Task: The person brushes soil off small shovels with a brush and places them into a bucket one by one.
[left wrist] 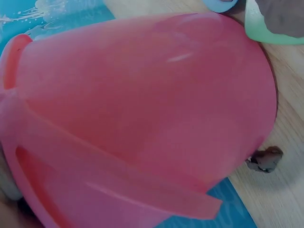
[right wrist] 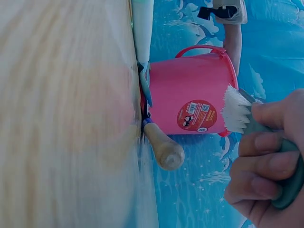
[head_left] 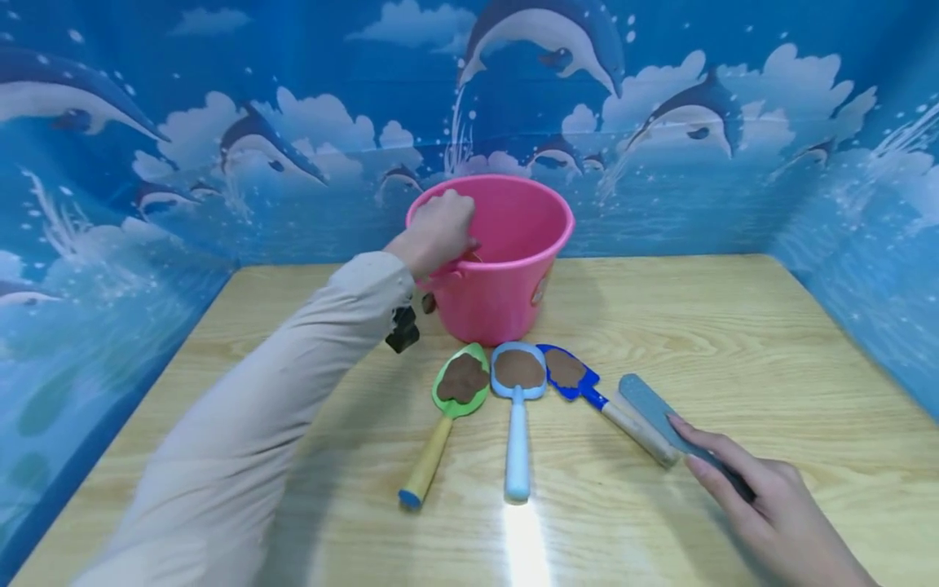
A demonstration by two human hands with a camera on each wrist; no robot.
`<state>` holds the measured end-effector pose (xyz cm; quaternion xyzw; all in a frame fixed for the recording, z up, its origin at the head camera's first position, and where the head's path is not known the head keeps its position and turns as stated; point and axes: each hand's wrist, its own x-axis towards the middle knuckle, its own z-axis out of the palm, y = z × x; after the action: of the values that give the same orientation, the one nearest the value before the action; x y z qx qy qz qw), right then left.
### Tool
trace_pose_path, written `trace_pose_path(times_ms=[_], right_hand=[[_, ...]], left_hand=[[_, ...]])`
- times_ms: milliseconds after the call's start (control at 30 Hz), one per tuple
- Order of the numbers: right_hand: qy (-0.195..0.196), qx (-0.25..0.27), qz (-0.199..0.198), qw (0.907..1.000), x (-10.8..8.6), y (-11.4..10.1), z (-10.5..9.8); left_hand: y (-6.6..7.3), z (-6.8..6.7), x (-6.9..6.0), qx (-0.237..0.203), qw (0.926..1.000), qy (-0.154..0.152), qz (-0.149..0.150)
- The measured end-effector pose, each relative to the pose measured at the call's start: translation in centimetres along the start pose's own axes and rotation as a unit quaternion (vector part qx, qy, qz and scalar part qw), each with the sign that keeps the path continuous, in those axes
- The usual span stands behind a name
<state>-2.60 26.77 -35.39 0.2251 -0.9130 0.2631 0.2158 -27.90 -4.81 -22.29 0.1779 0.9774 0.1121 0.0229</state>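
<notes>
My left hand (head_left: pixel 440 228) reaches over the near-left rim of a pink bucket (head_left: pixel 484 306). Its fingertips are hidden inside, beside a small orange bit, so whether they hold anything does not show. In my right hand (head_left: pixel 770 497) is a brush (head_left: pixel 653 412), gripped by its grey-green handle; white bristles (right wrist: pixel 235 110) appear in the right wrist view. Before the bucket lie three toy shovels with brown patches on their blades: a green shovel (head_left: pixel 429 461) with a yellow handle, a light blue shovel (head_left: pixel 517 448), and a dark blue shovel (head_left: pixel 638 432) with a wooden handle.
A small brown lump (left wrist: pixel 266 159) lies on the wooden table (head_left: pixel 734 318) close to the bucket's base. A blue dolphin-printed backdrop (head_left: pixel 330 196) encloses the back and sides. A black device (head_left: pixel 402 329) is at the left sleeve's cuff.
</notes>
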Motion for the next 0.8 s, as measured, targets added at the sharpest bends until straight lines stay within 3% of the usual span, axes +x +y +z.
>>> trace_pose_path(times_ms=[167, 333, 567, 667, 800], right_hand=[[-0.001, 0.006, -0.016, 0.9999, 0.1, 0.1, 0.2], [-0.005, 0.007, -0.003, 1.0, 0.0, 0.1, 0.4], [-0.008, 0.008, 0.001, 0.9999, 0.0, 0.0, 0.4], [-0.01, 0.007, -0.001, 0.9999, 0.1, 0.0, 0.4], [-0.012, 0.003, 0.004, 0.9999, 0.1, 0.1, 0.5]], left_hand=[[0.5, 0.0, 0.3, 0.004, 0.9996, -0.022, -0.016], [0.5, -0.3, 0.0, 0.021, 0.9991, -0.024, -0.029], [1.0, -0.7, -0.5, 0.008, 0.9999, 0.008, 0.004], [1.3, -1.1, -0.9, -0.008, 0.9999, -0.006, 0.009], [1.7, -1.7, -1.5, -0.019, 0.9979, -0.057, 0.023]])
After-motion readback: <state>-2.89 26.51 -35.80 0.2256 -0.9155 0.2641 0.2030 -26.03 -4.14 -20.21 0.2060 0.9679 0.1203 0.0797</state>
